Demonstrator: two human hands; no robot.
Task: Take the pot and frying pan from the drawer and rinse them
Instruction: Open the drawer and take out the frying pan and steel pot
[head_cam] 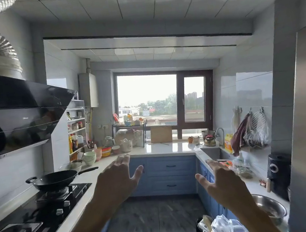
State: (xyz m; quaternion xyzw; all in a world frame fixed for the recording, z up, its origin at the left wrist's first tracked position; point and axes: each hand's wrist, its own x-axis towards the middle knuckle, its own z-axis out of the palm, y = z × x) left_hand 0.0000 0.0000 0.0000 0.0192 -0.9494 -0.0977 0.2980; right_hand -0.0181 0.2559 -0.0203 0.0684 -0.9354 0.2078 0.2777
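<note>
Drawers (pixel 172 175) shut under white counter (pixel 164 149).

Fingertips: my left hand (pixel 118 180) and right hand (pixel 222 182) smear at the tips.
Sink (pixel 211 152): at 2 o'clock, basin hidden behind its wall.
Steel bowl (pixel 270 207): partly behind my right forearm.
Shelf jars (pixel 75 126): labels too small to read.

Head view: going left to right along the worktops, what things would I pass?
Gas hob → black wok → stacked bowls → white lidded jar → wooden board → kettle → tap → yellow bottle → black appliance.
</note>
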